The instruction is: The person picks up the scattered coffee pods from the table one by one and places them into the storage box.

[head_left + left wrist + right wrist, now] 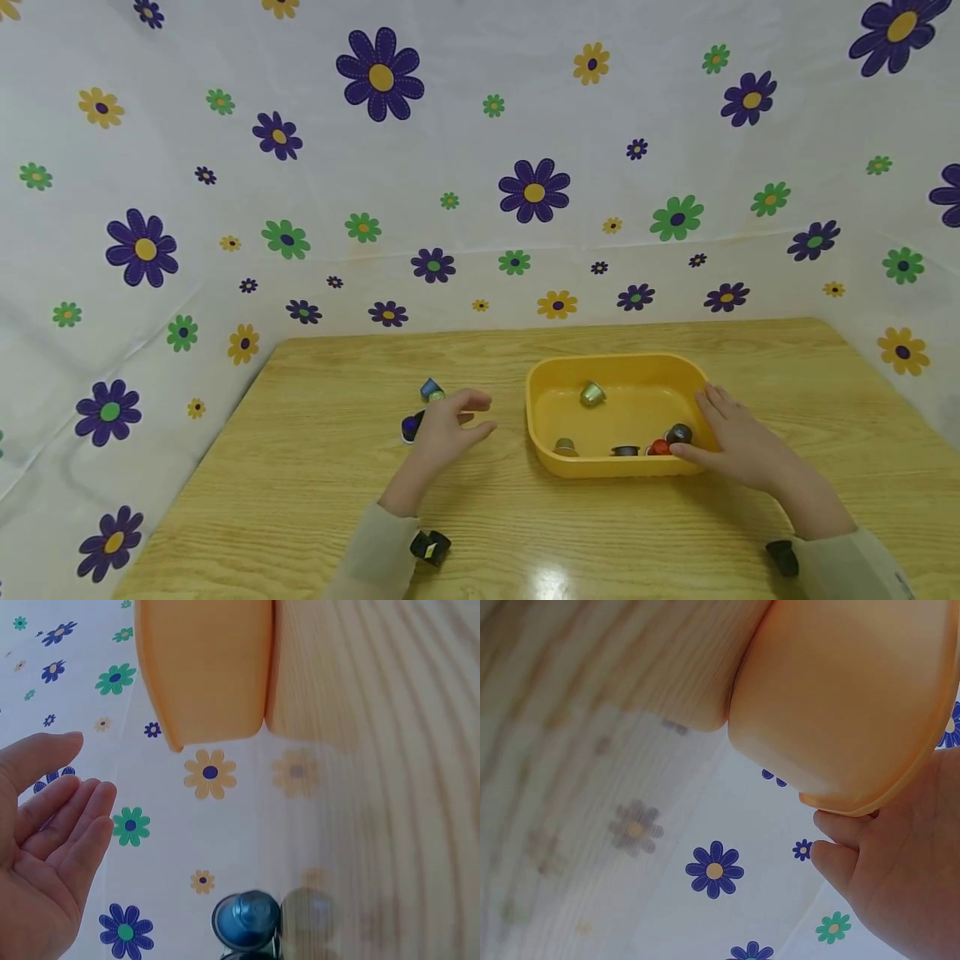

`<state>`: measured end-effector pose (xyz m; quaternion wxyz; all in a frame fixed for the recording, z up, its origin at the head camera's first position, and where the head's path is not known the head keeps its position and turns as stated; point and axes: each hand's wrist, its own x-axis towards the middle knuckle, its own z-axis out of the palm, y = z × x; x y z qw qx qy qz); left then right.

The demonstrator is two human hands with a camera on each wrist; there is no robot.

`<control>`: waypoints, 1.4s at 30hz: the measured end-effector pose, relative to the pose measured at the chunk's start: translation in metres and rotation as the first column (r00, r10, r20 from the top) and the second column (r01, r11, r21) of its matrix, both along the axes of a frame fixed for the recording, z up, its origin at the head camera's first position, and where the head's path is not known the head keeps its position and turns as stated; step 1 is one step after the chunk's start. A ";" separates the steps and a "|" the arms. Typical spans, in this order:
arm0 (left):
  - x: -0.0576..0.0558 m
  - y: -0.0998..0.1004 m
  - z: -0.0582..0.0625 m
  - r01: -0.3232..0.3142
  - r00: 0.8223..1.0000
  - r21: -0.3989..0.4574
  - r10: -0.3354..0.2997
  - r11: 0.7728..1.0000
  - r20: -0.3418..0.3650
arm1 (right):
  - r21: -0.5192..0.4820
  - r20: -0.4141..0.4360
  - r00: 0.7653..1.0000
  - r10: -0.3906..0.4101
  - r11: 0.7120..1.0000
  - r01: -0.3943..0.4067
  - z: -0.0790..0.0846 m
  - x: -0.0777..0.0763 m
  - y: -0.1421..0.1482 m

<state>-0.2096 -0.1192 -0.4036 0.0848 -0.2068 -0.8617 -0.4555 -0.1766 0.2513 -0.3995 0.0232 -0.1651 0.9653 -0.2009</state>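
Note:
My left hand hovers over the table with its fingers loosely bent and nothing between them. Beside it, partly hidden, sit several small coffee capsules: a blue capsule, a green one and a dark purple one. In the left wrist view a blue capsule is apart from the left hand. My right hand rests on the right end of the yellow plastic tray, its fairly straight fingers touching the rim. The right wrist view shows the right hand against the tray's rim.
Inside the tray lie several capsules, among them a gold-green capsule, a tan one, a red one and a dark grey one. A flowered white cloth hangs behind the wooden table.

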 end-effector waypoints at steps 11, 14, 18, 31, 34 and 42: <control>0.005 -0.026 -0.001 -0.044 0.999 0.034 0.044 0.998 0.001 | 0.000 -0.009 1.000 0.005 1.000 -0.005 0.000 -0.001 0.000; 0.007 -0.033 -0.001 -0.052 0.999 0.027 0.052 0.998 -0.003 | -0.002 -0.007 1.000 0.006 1.000 -0.006 0.000 -0.001 0.000; 0.011 -0.042 0.001 -0.073 0.997 0.004 0.073 0.997 -0.007 | -0.004 -0.005 1.000 0.006 1.000 -0.006 0.000 -0.001 -0.001; 0.013 -0.065 0.000 -0.162 0.987 -0.035 0.161 0.986 -0.025 | -0.011 0.013 1.000 0.003 1.000 -0.003 0.000 0.000 -0.001; 0.011 -0.069 0.001 -0.180 0.984 -0.022 0.180 0.983 0.000 | -0.013 0.015 1.000 0.007 1.000 -0.007 0.000 0.000 -0.001; 0.000 -0.078 0.003 -0.232 0.972 0.025 0.231 0.972 0.036 | -0.008 0.013 1.000 0.003 1.000 -0.003 0.002 0.001 -0.001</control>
